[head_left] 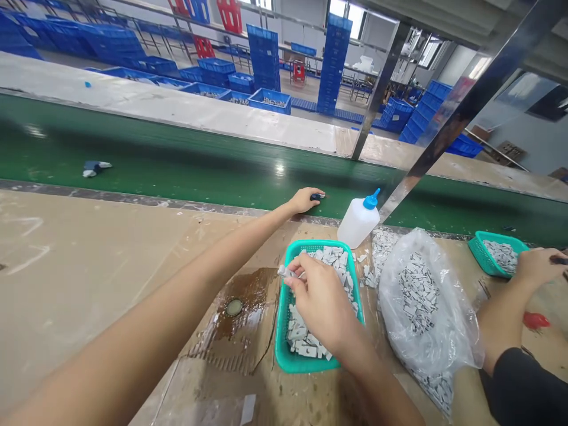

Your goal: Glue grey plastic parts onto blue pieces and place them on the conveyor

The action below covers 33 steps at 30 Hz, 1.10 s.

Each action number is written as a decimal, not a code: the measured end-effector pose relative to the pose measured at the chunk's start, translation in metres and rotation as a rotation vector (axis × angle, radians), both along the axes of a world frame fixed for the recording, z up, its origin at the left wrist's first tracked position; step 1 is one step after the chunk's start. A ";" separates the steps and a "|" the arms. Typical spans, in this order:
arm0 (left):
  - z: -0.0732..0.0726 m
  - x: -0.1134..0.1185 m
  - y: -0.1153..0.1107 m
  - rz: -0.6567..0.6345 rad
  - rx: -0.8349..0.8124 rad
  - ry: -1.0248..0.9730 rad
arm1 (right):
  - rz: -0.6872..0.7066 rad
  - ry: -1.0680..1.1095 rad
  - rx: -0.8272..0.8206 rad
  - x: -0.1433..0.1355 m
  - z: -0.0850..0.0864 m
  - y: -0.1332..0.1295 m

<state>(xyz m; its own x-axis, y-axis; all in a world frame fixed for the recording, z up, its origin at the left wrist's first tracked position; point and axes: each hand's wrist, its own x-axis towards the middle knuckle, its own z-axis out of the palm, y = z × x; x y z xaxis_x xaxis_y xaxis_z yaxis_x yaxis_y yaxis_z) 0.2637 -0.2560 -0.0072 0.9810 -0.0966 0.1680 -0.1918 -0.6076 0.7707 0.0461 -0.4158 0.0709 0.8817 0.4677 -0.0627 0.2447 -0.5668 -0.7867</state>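
My left hand (304, 200) reaches out over the green conveyor belt (222, 183), fingers closed on a small dark blue and white part (317, 196). Above the teal basket (280, 349), my right hand (322, 293) pinches a small white plastic piece (286, 271) between thumb and fingers. Many loose white pieces (306, 343) fill the basket, some hidden under this hand. Another dark blue and white part (95, 168) lies on the belt at the left.
A white bottle with a blue nozzle (358, 222) stands behind the basket. To the right is a clear plastic bag (426, 307) of white pieces. A co-worker's hand (539, 266) is near a second teal basket (483, 260). A metal post (444, 127) slants across the right.
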 end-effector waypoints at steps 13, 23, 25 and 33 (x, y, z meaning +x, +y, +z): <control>0.012 -0.114 0.086 0.278 -1.195 0.347 | -0.022 0.297 0.289 0.007 -0.027 0.014; 0.004 -0.266 0.141 0.426 -1.467 0.476 | -0.123 0.403 0.409 -0.028 -0.039 0.055; 0.004 -0.273 0.145 0.490 -1.428 0.415 | -0.127 0.349 0.386 -0.034 -0.044 0.061; -0.001 -0.280 0.144 0.456 -1.356 0.238 | 0.028 -0.252 0.007 -0.051 -0.059 0.062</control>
<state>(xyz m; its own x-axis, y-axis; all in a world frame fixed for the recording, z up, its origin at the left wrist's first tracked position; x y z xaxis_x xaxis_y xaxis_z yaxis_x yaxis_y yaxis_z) -0.0159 -0.1116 -0.0086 0.8996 0.3236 -0.2931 0.0269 0.6289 0.7770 -0.0049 -0.3536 0.0116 0.8559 0.4916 0.1606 0.4488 -0.5518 -0.7029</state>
